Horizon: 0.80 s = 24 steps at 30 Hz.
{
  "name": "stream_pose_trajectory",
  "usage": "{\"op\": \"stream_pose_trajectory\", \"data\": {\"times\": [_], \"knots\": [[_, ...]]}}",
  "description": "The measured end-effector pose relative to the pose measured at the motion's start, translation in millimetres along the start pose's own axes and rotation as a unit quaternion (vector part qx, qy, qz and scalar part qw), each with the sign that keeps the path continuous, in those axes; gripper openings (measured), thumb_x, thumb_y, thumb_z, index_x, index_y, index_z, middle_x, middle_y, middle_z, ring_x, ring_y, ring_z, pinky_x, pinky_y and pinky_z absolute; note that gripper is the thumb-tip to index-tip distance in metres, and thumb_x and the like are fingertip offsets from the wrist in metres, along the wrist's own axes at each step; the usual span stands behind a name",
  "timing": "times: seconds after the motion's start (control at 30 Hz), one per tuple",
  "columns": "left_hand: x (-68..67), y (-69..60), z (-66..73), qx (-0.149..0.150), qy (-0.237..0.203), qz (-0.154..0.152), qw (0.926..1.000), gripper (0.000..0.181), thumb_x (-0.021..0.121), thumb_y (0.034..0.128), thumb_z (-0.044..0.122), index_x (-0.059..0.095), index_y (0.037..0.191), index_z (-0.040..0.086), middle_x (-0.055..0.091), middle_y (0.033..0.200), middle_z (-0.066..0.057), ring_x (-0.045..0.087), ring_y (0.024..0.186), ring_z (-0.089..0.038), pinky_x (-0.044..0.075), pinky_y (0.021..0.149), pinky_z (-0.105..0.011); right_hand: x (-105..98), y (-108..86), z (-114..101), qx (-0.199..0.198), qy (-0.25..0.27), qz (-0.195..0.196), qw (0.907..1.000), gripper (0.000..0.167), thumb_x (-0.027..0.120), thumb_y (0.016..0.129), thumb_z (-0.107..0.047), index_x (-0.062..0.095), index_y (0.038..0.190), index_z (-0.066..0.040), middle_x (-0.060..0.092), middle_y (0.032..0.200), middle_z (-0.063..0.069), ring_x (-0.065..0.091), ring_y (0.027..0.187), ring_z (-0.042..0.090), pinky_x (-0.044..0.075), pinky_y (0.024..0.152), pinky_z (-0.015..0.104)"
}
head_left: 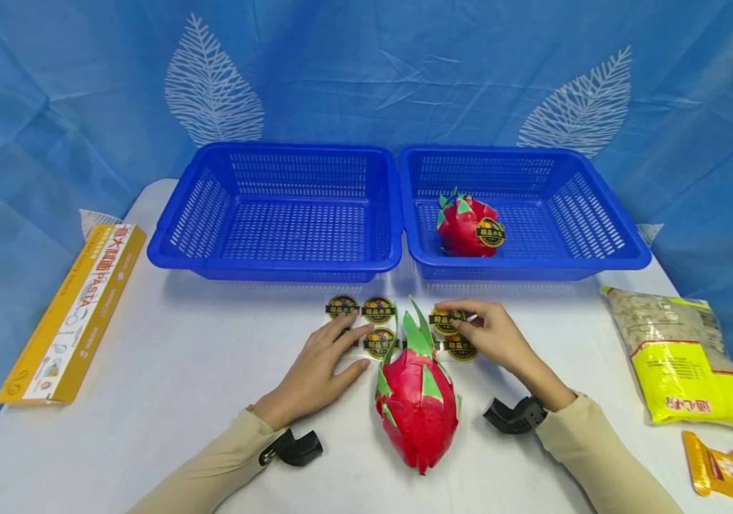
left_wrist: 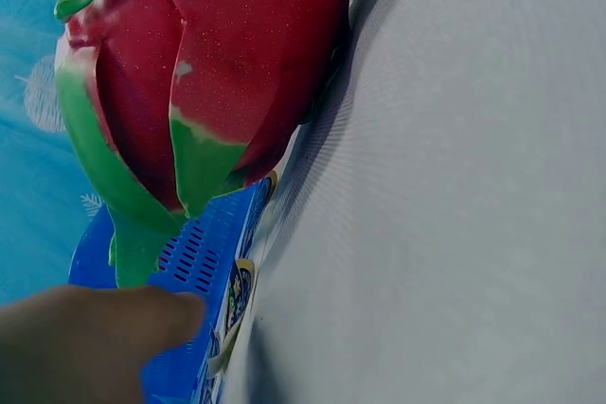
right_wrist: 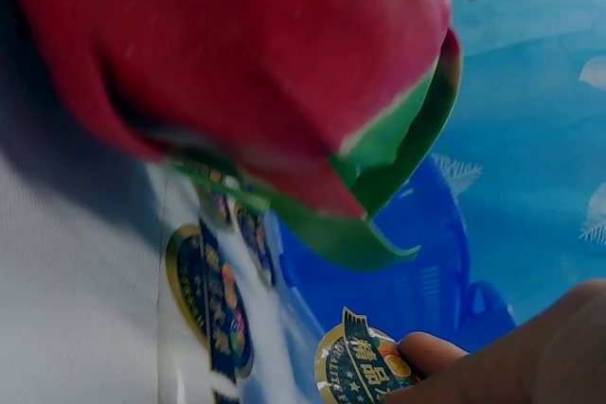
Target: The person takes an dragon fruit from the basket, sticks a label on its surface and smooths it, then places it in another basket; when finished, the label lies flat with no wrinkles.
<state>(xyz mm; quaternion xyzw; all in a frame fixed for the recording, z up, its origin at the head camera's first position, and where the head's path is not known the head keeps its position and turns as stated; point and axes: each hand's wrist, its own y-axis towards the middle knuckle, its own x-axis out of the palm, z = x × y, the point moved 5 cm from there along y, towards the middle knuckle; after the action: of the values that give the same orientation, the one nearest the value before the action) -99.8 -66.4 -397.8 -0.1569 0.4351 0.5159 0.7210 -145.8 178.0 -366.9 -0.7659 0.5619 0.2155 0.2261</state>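
A red dragon fruit [head_left: 419, 410] with green-tipped scales lies on the table between both hands, its leafy end pointing at the baskets. Behind it is a sheet of round black-and-gold stickers [head_left: 379, 344]. My left hand [head_left: 317, 371] rests on the sheet's left part with fingers spread. In the right wrist view, thumb and finger of my right hand [head_left: 497, 335] pinch one sticker [right_wrist: 360, 361], tilted up from the sheet. Another dragon fruit [head_left: 462, 225] bearing such a sticker [head_left: 490, 232] sits in the right blue basket [head_left: 533, 273].
A second blue basket [head_left: 276, 273] stands to its left, side by side with it. On the table's left edge lies a yellow pasta box [head_left: 73, 314]. A yellow bag of pasta [head_left: 681, 364] and an orange wrapped snack [head_left: 732, 471] lie at the right.
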Motion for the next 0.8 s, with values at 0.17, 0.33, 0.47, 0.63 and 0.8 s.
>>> {"op": "stream_pose_trajectory", "data": {"times": [0.17,0.33,0.47,0.63,0.8], "knots": [[-5.0,1.5,0.7,-0.011,-0.028,0.041,0.9987,0.046,0.057,0.0879,0.034,0.048,0.131,0.020,0.043,0.139,-0.005,0.037,0.130,-0.026,0.030,0.106,-0.047,-0.9,-5.8,-6.7,-0.008,-0.015,0.004,0.9998,0.029,0.060,0.083,-0.006,0.065,0.111,-0.009,0.064,0.110,0.015,0.058,0.064,0.019,0.046,0.051,0.025],[-11.9,0.3,7.5,-0.009,-0.060,0.086,0.9944,0.046,0.059,0.0867,0.033,0.050,0.128,0.016,0.048,0.134,-0.007,0.038,0.128,-0.026,0.029,0.106,-0.046,-4.2,-13.3,-17.3,-0.018,-0.034,0.018,0.9991,0.027,0.063,0.083,-0.013,0.066,0.110,-0.016,0.065,0.110,0.007,0.055,0.068,0.015,0.044,0.053,0.023],[-14.5,-2.5,18.9,0.004,-0.099,0.101,0.9899,0.050,0.062,0.0843,0.031,0.049,0.128,0.012,0.049,0.131,-0.006,0.040,0.126,-0.021,0.033,0.105,-0.041,-8.1,-21.4,-28.6,-0.038,-0.048,0.044,0.9972,0.026,0.063,0.084,-0.015,0.067,0.110,-0.018,0.066,0.109,0.003,0.053,0.074,0.011,0.044,0.061,0.022],[-6.8,-8.5,32.3,-0.042,-0.138,0.043,0.9886,0.069,0.065,0.0784,0.046,0.038,0.136,0.021,0.046,0.133,0.002,0.042,0.125,-0.016,0.040,0.099,-0.044,-8.1,-30.9,-42.1,-0.064,-0.036,0.054,0.9958,0.025,0.064,0.083,-0.015,0.067,0.108,-0.019,0.066,0.104,0.000,0.052,0.073,0.010,0.044,0.062,0.021],[2.2,-11.0,41.7,-0.083,-0.185,-0.002,0.9792,0.087,0.070,0.0706,0.049,0.027,0.141,0.022,0.048,0.130,-0.001,0.048,0.116,-0.016,0.046,0.089,-0.037,-4.5,-39.5,-52.1,-0.075,-0.003,0.041,0.9963,0.025,0.069,0.080,-0.018,0.068,0.105,-0.022,0.067,0.098,-0.004,0.053,0.069,0.008,0.044,0.060,0.020]]}}
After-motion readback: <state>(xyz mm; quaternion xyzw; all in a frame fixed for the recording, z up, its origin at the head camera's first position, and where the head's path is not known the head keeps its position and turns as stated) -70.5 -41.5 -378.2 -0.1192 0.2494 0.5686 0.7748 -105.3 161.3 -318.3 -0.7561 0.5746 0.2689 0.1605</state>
